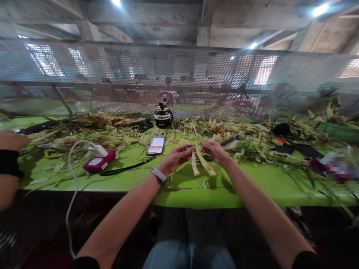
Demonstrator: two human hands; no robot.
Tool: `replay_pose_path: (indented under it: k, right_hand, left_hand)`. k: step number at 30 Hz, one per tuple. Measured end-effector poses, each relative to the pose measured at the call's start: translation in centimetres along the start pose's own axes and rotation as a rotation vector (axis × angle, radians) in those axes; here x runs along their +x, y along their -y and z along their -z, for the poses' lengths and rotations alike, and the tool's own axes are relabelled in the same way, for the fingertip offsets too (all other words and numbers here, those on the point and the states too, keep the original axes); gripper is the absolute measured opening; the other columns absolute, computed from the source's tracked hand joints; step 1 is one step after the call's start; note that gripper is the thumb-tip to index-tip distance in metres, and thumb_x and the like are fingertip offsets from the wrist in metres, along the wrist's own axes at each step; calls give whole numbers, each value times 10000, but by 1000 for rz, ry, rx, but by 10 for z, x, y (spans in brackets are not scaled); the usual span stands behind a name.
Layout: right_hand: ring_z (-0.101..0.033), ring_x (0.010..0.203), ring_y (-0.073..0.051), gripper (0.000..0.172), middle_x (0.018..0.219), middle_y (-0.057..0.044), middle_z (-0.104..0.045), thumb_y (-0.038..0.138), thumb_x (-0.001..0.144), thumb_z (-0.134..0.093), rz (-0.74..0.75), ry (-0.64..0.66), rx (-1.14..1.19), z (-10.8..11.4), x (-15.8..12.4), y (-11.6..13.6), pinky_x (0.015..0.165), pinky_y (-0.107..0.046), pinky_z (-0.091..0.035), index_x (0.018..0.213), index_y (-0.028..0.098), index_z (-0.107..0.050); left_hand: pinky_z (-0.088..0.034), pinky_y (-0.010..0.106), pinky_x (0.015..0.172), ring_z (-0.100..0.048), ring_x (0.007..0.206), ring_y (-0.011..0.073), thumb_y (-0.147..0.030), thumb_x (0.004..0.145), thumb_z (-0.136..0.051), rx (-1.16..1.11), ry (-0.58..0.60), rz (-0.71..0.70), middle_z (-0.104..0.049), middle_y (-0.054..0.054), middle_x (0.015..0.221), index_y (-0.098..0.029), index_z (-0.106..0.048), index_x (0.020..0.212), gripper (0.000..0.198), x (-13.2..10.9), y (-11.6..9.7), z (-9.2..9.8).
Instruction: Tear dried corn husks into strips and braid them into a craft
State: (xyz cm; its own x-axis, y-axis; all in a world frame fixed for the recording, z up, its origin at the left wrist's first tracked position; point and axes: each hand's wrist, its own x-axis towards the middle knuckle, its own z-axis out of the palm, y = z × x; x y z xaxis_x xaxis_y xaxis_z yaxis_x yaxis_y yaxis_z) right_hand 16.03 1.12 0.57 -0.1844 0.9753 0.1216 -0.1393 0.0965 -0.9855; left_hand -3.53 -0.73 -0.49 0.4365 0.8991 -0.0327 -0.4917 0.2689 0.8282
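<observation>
Husk strips (206, 164), pale, flat and fibrous, hanging from between the fingertips of both hands, just above the table. Left hand (178, 157) turned inward, fingers curled and narrowed to a pinch on the strips; smooth pale band (158, 174) around the wrist. Right hand (215, 151) facing it, back of the hand uppermost, thumb and fingers likewise closed on the strips. Forearms bare, slanting forward and inward to a wedge, fingertips nearly meeting. Beneath both hands, smooth bright-green table (196, 196), with a thin dark seam nearer the body.

Just beyond the left hand, flat rectangular phone (156, 145), screen blurred. Left of that hand, limp black strap (126, 170), then glossy magenta box (99, 162) with rounded corners, topped by a blocky white adapter (97, 150). Farther left, another person's hand (11, 141) above a black cuff (9, 163).

Beyond the hands, slightly leftward, squat black jug (162, 118) lettered "ENERGY". Beyond and right of the right hand, tangled, shredded husk heap (252, 134), dry and curling. Farthest out, perforated metal screen (179, 63).
</observation>
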Motion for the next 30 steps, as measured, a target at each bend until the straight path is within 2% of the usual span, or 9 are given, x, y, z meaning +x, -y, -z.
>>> replay_pose_path:
  k: [2, 5, 8, 11, 15, 18, 22, 30]
  right_hand:
    - [-473, 477, -65, 283, 494, 27, -571, 371, 556, -793, 22, -25, 11, 0, -3, 3, 496, -196, -364, 511, 155, -616]
    - [-478, 485, -66, 248, 531, 29, -589, 373, 610, -769, 46, 25, -17, 1, -7, 8, 481, -197, -353, 584, 156, -651]
    - [-490, 492, -75, 276, 567, 32, -614, 398, 579, -787, 24, 51, -68, -1, -8, 10, 470, -202, -342, 675, 162, -682]
    - [-494, 498, -79, 341, 566, 37, -618, 406, 473, -826, -2, 24, -95, -4, -6, 8, 478, -203, -341, 653, 162, -671]
    - [-472, 506, -72, 351, 560, 39, -601, 426, 482, -813, 21, 51, -151, -2, -3, 5, 502, -211, -342, 631, 152, -655]
    - [-453, 524, -68, 324, 572, 37, -590, 413, 528, -797, 56, 75, -212, 3, -2, 3, 522, -216, -340, 643, 144, -658]
    - [-436, 519, -67, 285, 577, 34, -582, 388, 566, -786, 22, 96, -215, 6, -2, 1, 511, -217, -319, 658, 146, -665]
    - [-413, 490, -56, 287, 542, 45, -554, 374, 535, -803, -18, 101, -176, 3, -3, 2, 475, -205, -291, 637, 151, -656]
  left_hand:
    - [-480, 130, 516, -637, 592, 65, -64, 687, -718, 19, -50, 0, -721, 34, 798, -139, -692, 906, 233, 1, 1, 1]
    - [-422, 112, 410, -607, 521, 57, -120, 682, -750, 50, -61, 1, -725, 54, 788, -133, -693, 914, 239, 3, 2, 1]
    - [-409, 106, 388, -603, 513, 60, -124, 682, -752, 65, -60, 19, -725, 66, 760, -116, -699, 887, 212, 4, 3, 1]
    - [-477, 107, 481, -646, 601, 76, -91, 693, -734, 59, -60, 22, -723, 62, 761, -102, -703, 865, 175, 3, 2, 0]
    - [-544, 151, 653, -683, 719, 103, -35, 683, -721, 25, -48, 18, -729, 65, 835, -107, -697, 893, 223, 0, -1, -4]
    - [-548, 161, 667, -688, 734, 112, 1, 680, -703, 37, -51, 50, -731, 68, 836, -104, -697, 886, 231, -1, -2, -5]
    - [-546, 168, 674, -683, 713, 104, 7, 686, -697, 70, -55, 78, -729, 64, 825, -106, -700, 885, 229, -1, -2, -4]
    - [-545, 196, 704, -665, 690, 97, -1, 679, -707, 103, -86, 65, -723, 62, 805, -103, -698, 847, 197, 0, 0, -5]
